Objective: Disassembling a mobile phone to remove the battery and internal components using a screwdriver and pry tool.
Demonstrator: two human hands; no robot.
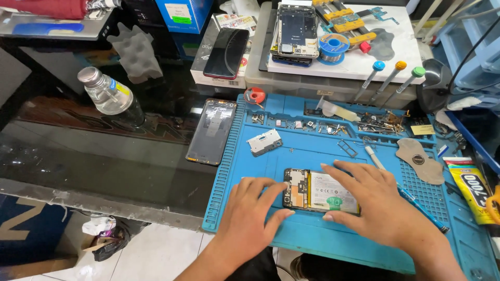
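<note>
Both hands rest flat on the opened phone (pixel 321 191), low centre of the blue mat (pixel 250 156): left hand (pixel 250 208) steadies its end, right hand (pixel 375 203) spreads over it, neither gripping. Back cover (pixel 211 131) is already off at the left, small metal plate (pixel 264 142) lies loose; battery remains in.

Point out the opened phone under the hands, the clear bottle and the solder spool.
Opened phone (pixel 327 191): head view, on its battery.
Clear plastic bottle (pixel 110 97): head view, mid-body.
Blue solder spool (pixel 333 48): head view, top face.
</note>
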